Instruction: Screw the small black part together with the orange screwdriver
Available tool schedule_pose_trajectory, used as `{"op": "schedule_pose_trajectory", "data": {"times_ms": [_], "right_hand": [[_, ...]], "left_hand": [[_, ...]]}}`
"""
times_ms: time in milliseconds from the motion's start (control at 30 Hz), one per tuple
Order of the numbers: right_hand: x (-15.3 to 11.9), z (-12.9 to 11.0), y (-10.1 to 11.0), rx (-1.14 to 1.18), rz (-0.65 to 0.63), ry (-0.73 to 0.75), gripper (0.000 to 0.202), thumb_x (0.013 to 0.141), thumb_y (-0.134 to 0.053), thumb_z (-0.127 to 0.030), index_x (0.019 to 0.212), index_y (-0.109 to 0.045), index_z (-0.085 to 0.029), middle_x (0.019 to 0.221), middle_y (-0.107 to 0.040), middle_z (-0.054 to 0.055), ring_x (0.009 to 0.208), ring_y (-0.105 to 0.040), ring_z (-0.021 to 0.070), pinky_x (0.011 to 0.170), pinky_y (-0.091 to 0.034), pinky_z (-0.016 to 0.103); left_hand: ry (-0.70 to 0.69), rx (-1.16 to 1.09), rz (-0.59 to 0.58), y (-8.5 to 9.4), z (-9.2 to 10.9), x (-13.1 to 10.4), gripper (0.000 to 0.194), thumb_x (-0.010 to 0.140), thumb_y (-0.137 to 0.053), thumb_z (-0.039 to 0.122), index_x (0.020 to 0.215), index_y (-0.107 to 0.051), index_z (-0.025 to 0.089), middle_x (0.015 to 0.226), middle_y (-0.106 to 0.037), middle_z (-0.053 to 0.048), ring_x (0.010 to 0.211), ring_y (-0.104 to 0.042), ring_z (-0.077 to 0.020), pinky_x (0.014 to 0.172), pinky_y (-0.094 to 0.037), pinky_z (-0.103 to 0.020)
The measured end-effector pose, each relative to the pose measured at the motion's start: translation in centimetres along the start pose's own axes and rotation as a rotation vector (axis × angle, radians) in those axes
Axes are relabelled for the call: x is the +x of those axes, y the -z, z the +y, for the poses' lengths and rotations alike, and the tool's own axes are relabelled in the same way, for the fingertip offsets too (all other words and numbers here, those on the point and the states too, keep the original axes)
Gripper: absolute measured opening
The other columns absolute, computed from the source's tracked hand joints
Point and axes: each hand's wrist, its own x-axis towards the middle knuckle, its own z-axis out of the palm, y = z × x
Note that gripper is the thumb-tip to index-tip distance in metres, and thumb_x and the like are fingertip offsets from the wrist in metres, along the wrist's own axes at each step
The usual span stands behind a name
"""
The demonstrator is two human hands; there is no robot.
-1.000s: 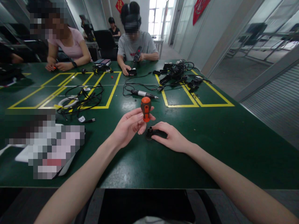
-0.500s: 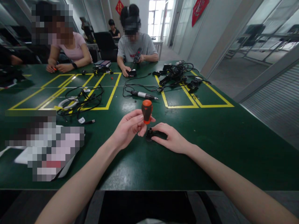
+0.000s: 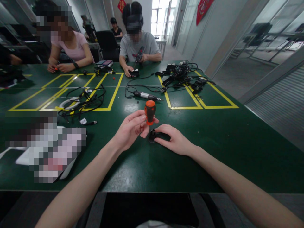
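Note:
An orange and dark screwdriver [image 3: 150, 113] stands upright by its handle in the fingers of my left hand [image 3: 133, 128]. Below it, a small black part [image 3: 152, 136] with a round base and a short raised tube rests on the green table [image 3: 213, 142]. The thumb and fingers of my right hand [image 3: 173, 139] close on this part from the right. The screwdriver's tip is hidden behind my left fingers, so whether it touches the part cannot be made out.
A silver and black electric screwdriver [image 3: 146, 96] lies beyond my hands. Tangled black cables [image 3: 178, 74] sit at the back right, more cables [image 3: 83, 99] at the left. A blurred flat object [image 3: 64, 152] lies front left. Two people sit across the table.
The view has shifted very slightly. Both hands, the screwdriver and the black part keep the same places relative to each other.

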Motion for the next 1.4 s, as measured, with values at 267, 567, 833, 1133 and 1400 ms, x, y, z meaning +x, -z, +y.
{"op": "schedule_pose_trajectory", "data": {"times_ms": [267,567,833,1133,1400], "right_hand": [[0.0,0.1,0.0,-0.003,0.001,0.006,0.018,0.098,-0.069,-0.027,0.115,-0.072,-0.02,0.111,-0.08,0.011,0.104,-0.074,0.0267,0.095,-0.059,0.046],[0.0,0.1,0.0,-0.01,-0.002,0.003,0.019,0.098,-0.069,-0.027,0.115,-0.073,-0.021,0.111,-0.081,0.011,0.104,-0.074,0.0268,0.095,-0.06,0.046],[0.0,0.0,0.1,0.012,-0.008,-0.012,0.019,0.099,-0.068,-0.029,0.115,-0.073,-0.021,0.112,-0.08,0.011,0.105,-0.074,0.0271,0.096,-0.059,0.047],[0.6,-0.3,-0.5,0.007,0.019,-0.08,0.024,0.086,-0.084,-0.031,0.103,-0.07,-0.022,0.109,-0.08,0.009,0.102,-0.074,0.0274,0.093,-0.057,0.045],[0.9,-0.2,-1.1,-0.012,0.036,-0.121,0.024,0.082,-0.087,-0.026,0.094,-0.068,-0.021,0.098,-0.078,0.005,0.096,-0.073,0.0258,0.095,-0.056,0.046]], "left_hand": [[-0.017,0.044,0.008,0.1,-0.1,0.1,0.029,0.082,-0.085,0.036,0.099,-0.08,0.013,0.089,-0.077,-0.006,0.048,-0.052,-0.0028,0.044,-0.037,-0.018],[-0.031,0.031,0.011,0.2,-0.2,0.0,0.033,0.079,-0.09,0.035,0.1,-0.072,0.017,0.093,-0.079,-0.003,0.048,-0.054,-0.0028,0.047,-0.04,-0.017],[-0.017,0.053,0.017,0.0,0.0,0.2,0.03,0.082,-0.085,0.035,0.102,-0.076,0.013,0.092,-0.078,-0.005,0.048,-0.052,-0.0029,0.046,-0.038,-0.018],[-0.066,0.135,0.04,0.0,-0.2,0.3,0.042,0.076,-0.092,0.041,0.1,-0.067,0.018,0.095,-0.082,-0.005,0.046,-0.049,-0.0028,0.046,-0.037,-0.018],[-0.292,0.253,0.504,3.0,-0.3,2.3,0.044,0.067,-0.093,0.038,0.082,-0.056,0.019,0.07,-0.071,0.002,0.048,-0.044,-0.0025,0.046,-0.032,-0.016]]}}
